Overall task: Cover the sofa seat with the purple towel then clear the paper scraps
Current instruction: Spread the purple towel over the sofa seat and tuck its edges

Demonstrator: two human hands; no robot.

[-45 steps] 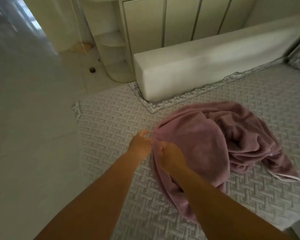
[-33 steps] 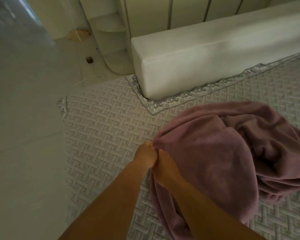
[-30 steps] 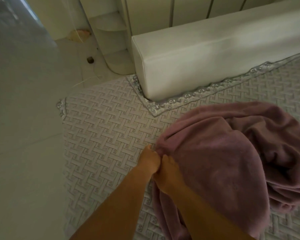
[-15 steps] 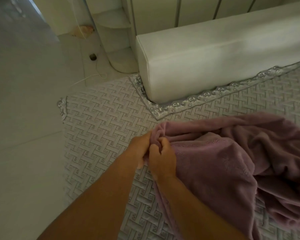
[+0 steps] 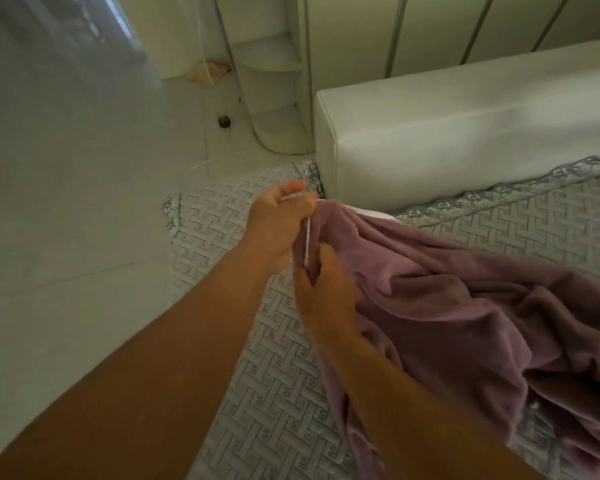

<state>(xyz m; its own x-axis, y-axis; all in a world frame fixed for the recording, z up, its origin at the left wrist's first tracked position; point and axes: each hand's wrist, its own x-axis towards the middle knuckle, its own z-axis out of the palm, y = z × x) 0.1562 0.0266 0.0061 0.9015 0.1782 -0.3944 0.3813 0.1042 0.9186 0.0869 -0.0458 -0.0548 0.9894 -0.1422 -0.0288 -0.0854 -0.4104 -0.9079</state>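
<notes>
The purple towel [image 5: 465, 306] lies bunched on the sofa seat [image 5: 274, 393], which wears a grey woven-pattern cover. My left hand [image 5: 279, 225] pinches the towel's white-trimmed corner near the seat's far left end, just in front of the white backrest. My right hand [image 5: 323, 289] grips the same white edge a little lower, close beside the left. Most of the towel is crumpled to the right of my hands. No paper scraps show on the seat.
The white sofa backrest [image 5: 465, 133] runs along the far side. A rounded white corner shelf [image 5: 274, 98] and cabinet doors stand behind it. A brownish scrap [image 5: 208, 71] and a small dark object [image 5: 224, 121] lie on the pale floor at left.
Both hands have carried the towel's edge up and toward the seat's far left corner by the backrest. The white trim now shows between my hands, which have moved slightly apart.
</notes>
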